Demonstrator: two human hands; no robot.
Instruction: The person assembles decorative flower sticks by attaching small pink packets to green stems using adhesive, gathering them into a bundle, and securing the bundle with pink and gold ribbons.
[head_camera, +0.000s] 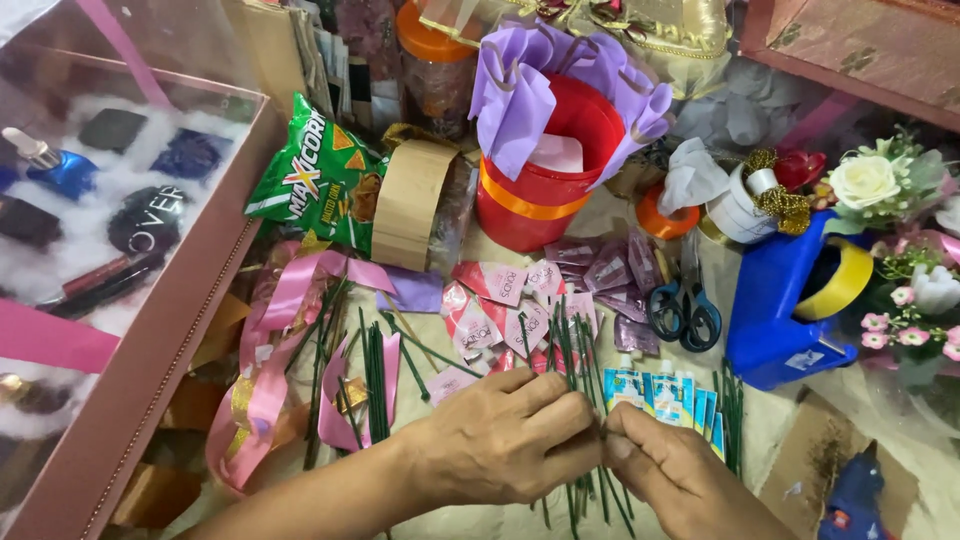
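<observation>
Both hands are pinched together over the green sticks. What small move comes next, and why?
Probably lift the one green stick clear of the pile. The left hand and right hand meet fingertip to fingertip on it, while many loose sticks lie crossed beneath, next to the small sachets, so separating it first looks sensible.

Before you: your left hand (510, 435) and right hand (670, 475) meet over thin green wire stems (575, 350). Behind the stems, small pink sachets (500, 300); behind those, a red plastic bucket (545, 190). Right of the sachets, blue-handled scissors (683, 310), then a blue tape dispenser (785, 310). Far left, a shallow pink cardboard box (150, 370).
</observation>
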